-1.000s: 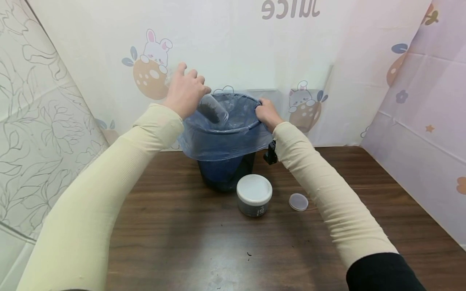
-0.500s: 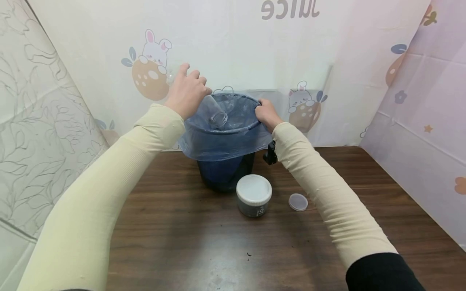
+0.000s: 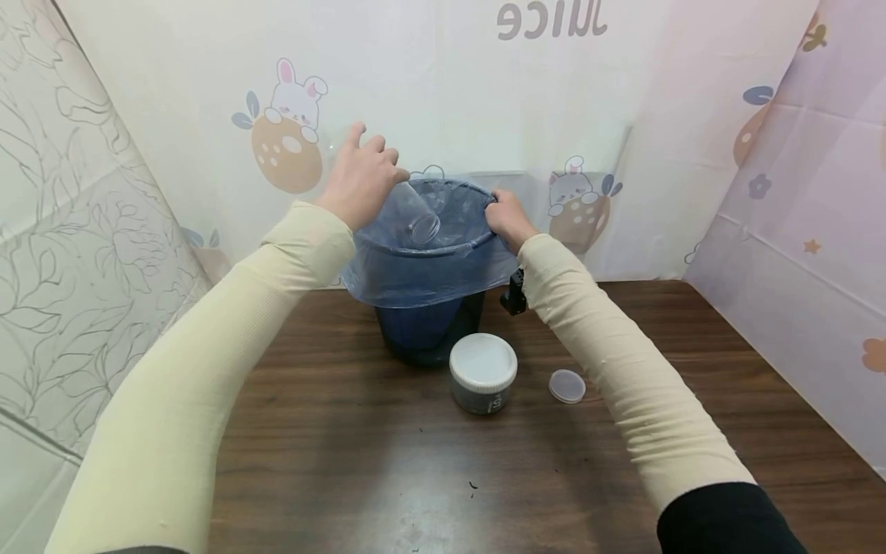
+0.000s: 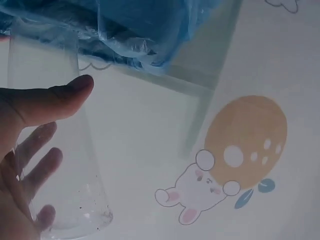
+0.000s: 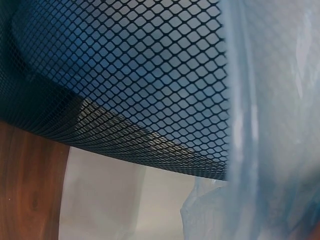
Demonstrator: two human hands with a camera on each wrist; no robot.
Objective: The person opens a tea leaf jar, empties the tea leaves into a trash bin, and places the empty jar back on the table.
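Head view, upper centre: a clear cup (image 3: 417,212) slants lengthwise through the gripping left hand (image 3: 363,181), mouth down-right beyond it. The right hand (image 3: 509,218) clasps the bin rim (image 3: 448,250).

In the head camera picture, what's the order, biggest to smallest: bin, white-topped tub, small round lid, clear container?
1. Bin
2. White-topped tub
3. Small round lid
Unranked: clear container, partly hidden by the left hand.
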